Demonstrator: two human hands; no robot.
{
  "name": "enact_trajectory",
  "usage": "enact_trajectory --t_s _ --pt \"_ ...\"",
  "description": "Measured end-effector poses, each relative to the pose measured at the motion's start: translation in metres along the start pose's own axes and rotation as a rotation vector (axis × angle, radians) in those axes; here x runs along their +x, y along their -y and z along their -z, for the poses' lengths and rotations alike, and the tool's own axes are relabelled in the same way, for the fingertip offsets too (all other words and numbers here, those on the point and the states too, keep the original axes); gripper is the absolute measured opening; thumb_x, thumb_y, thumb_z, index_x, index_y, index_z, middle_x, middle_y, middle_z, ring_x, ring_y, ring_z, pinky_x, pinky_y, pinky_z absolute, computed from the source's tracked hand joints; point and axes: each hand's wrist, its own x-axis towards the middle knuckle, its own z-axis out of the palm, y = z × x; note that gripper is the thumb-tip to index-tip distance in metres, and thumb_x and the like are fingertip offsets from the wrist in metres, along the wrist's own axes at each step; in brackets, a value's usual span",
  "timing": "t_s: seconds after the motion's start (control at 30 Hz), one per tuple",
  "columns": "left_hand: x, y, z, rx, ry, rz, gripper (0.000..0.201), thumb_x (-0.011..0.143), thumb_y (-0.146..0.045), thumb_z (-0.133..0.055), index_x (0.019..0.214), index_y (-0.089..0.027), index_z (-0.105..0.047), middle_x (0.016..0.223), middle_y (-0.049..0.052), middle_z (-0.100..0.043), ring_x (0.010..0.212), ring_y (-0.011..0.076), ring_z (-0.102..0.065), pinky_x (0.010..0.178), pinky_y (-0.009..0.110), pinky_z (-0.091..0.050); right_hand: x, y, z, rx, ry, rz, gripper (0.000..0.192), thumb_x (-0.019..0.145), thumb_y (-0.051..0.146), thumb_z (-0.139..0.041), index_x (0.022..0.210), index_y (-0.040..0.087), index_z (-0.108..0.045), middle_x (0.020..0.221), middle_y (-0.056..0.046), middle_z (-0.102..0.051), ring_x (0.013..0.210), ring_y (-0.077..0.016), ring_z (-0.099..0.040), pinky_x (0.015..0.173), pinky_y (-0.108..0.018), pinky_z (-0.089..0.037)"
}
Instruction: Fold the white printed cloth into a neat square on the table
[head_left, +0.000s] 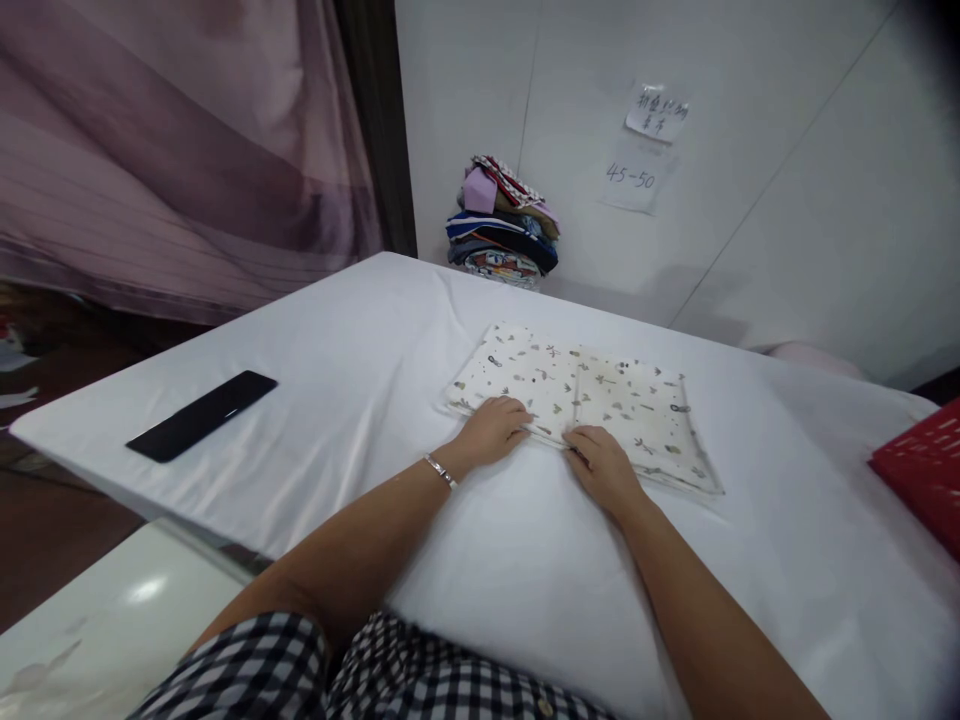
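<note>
Where the white-covered table (360, 350) fills the middle of the frame, a folded printed cloth (592, 395) lies flat a little right of centre, cream with small scattered motifs and a crease running down its middle. Both hands rest on its near edge. Left hand (493, 430): palm down at the lower left part of the cloth, fingers (517, 410) bent and pressing on the fabric; its grip is narrow, and whether it pinches the edge cannot be told. A thin bracelet (440, 471) circles the left wrist. Right hand (604, 465): palm down just beside the left, at the near end of the crease, fingertips curled at the cloth's edge; its grip is likewise narrow, and a true hold on the cloth cannot be told. The two hands are close together but apart. Both forearms run bare from the lower edge of the frame, above a black-and-white checked garment (360, 675).

At left of the frame, a flat black phone (202, 415) lies on the table, well apart from the cloth. At upper centre, a stack of folded fabrics (502, 225) sits against the white wall. Two paper notes (645, 145) are stuck on the wall at upper right. A red basket (922, 470) shows at the right edge. A mauve curtain (172, 150) occupies the upper left.
</note>
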Motion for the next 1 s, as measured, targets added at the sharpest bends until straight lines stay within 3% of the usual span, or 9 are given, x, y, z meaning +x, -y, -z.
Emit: enact_trajectory --t_s 0.37,0.73,1.0 --pt "0.000 0.007 0.001 0.025 0.005 0.025 0.022 0.091 -0.031 -0.046 0.100 -0.022 -0.063 0.100 0.005 -0.061 0.096 0.0197 -0.053 0.084 0.036 -0.040 0.000 -0.004 -0.004 -0.001 -0.052 -0.001 0.026 0.091 0.023 -0.041 0.104 0.020 -0.064 0.099 -0.010 -0.064 0.094 -0.0223 -0.056 0.081 -0.038 -0.049" --pt "-0.003 0.011 0.006 0.055 0.026 0.026 0.024 0.090 -0.021 -0.043 0.104 -0.022 -0.062 0.103 0.006 -0.062 0.098 0.0195 -0.053 0.085 0.036 -0.040 0.000 -0.002 -0.003 -0.018 -0.028 -0.006 0.026 0.090 0.025 -0.043 0.105 0.021 -0.064 0.099 -0.010 -0.064 0.093 -0.0228 -0.056 0.080 -0.039 -0.049" --pt "-0.002 0.009 0.009 0.117 -0.009 0.021 0.024 0.088 -0.015 -0.043 0.096 -0.022 -0.064 0.098 0.004 -0.064 0.094 0.0188 -0.054 0.082 0.036 -0.040 0.000 -0.003 -0.004 0.003 -0.057 -0.006 0.026 0.091 0.024 -0.042 0.101 0.020 -0.066 0.097 -0.009 -0.064 0.091 -0.0223 -0.056 0.080 -0.038 -0.048"
